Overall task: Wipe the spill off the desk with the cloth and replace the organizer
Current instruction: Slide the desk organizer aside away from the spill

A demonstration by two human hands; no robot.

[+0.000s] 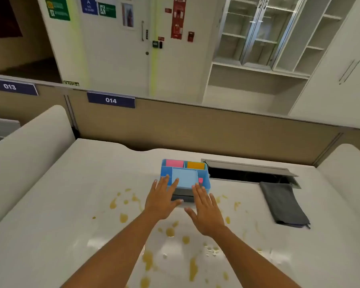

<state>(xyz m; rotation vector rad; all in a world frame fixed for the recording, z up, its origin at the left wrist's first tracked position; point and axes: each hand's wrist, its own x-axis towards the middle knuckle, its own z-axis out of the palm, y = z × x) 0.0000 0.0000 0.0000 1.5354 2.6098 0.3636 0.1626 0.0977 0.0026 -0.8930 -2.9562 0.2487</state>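
Both hands reach fwd over the white tabletop toward the blue organizer. Left hand is flat, fingers spread wide, palm down, fingertips at the organizer's near-left edge; holds nothing. Right hand is likewise splayed open, fingertips at the near-right corner of the organizer; nothing gripped. Can't tell if either hand actually touches the box or just hovers beside it.

Organizer sits at the tabletop's centre, towards the back, w/ a pink block & an orange block in its two rear compartments, plus a small pink item in a right-side slot. A dark shape shows under its near edge, btwn the hands; unclear what it is.

Yellow-brown spill lies in scattered blotches & drops across the near tabletop, from just in front of the organizer down under both forearms.

Dark grey cloth, folded, lies to the right, well apart from the hands, its far end at the open cable hatch. Partition behind carries a "014" label.
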